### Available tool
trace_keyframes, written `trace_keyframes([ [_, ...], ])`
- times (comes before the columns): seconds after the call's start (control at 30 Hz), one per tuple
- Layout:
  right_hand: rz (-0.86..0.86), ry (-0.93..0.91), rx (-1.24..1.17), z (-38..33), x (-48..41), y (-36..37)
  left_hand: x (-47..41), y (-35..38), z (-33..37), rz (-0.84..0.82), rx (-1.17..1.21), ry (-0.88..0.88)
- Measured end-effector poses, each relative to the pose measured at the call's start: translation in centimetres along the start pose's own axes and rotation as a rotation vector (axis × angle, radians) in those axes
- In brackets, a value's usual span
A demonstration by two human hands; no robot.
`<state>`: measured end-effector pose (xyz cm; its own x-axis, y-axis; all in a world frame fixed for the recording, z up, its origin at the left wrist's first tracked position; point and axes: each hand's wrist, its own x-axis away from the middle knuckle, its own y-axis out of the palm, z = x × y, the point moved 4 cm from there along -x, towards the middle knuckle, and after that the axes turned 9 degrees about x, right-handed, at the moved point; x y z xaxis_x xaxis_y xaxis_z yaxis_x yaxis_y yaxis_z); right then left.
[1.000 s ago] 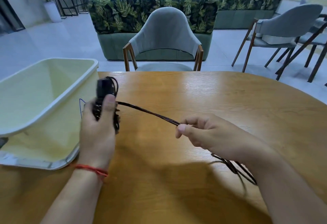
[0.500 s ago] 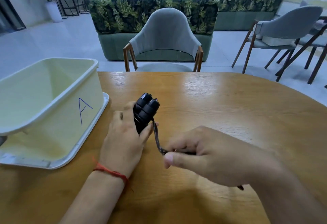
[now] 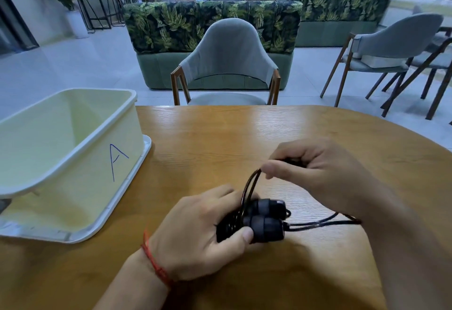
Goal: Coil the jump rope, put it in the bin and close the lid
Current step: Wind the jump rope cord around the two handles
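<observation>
Jump rope (image 3: pixel 259 221) sits low over the table (image 3: pixel 244 138). My left hand (image 3: pixel 203 233) squeezes both handles together so the wraps stay tight. My right hand (image 3: pixel 315 172) pinches the cord up high to loop it around. I think the bin (image 3: pixel 93 143) stands open beside me, ready.

**Rope goes from stretched line to tight loop**

I see my left hand (image 3: pixel 203 231) has dropped from beside the bin toward the table's near edge, turning the two jump rope handles (image 3: pixel 265 221) from upright to lying sideways, ends pointing right. My right hand (image 3: pixel 315 172) has lifted and now pinches a short loop of cord (image 3: pixel 250 185) arching over the handles. A second ago that cord ran taut between my hands; turns now wrap the grips.
</observation>
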<state>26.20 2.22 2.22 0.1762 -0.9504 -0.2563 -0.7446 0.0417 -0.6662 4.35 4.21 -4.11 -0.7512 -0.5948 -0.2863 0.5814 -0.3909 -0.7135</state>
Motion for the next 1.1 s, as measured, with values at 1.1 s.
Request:
trace_keyframes([
  [1.1, -0.145, 0.132, 0.452, -4.0, 1.4, 7.3, 0.6, -3.3, -4.5, 0.676, -0.029, -0.365],
])
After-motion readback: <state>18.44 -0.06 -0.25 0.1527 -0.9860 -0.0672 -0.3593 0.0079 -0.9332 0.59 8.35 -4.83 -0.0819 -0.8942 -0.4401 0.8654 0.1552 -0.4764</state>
